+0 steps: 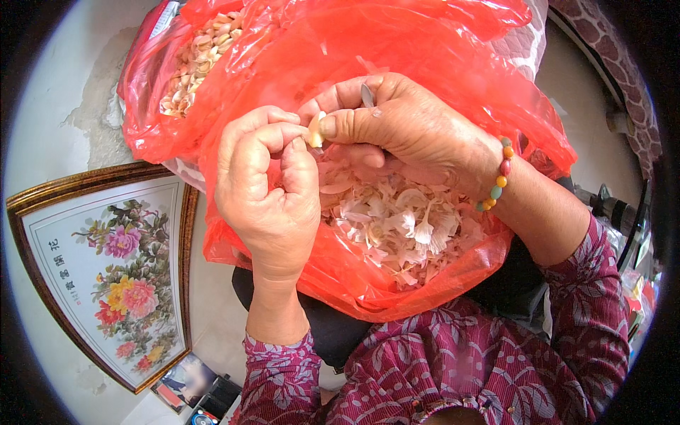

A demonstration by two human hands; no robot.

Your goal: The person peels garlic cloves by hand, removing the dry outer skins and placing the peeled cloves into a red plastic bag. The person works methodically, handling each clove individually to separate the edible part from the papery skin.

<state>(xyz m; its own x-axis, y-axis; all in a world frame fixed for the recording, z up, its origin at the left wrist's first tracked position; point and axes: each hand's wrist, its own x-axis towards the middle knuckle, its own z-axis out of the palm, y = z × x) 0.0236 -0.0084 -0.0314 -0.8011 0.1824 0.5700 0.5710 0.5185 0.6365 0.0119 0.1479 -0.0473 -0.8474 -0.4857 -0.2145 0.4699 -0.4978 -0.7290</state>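
A pale garlic clove point(316, 130) is pinched between the thumb and fingers of my right hand point(411, 125). A small metal blade point(366, 95) sticks out between that hand's thumb and fingers; its other end is hidden. My left hand point(265, 175) has its thumb and forefinger pinched together at the clove's left edge. Both hands are above an open red plastic bag point(361, 300). Loose papery garlic skins point(409, 223) lie heaped inside it. At the upper left, another red bag point(146, 127) holds many garlic cloves point(204, 56).
A framed flower picture point(133, 281) with writing leans at the left by a wall point(64, 117) with peeling paint. Small items, including a photo point(183, 382), lie below it. Patterned cloth point(632, 79) edges the upper right. Assorted items point(635, 297) crowd the right rim.
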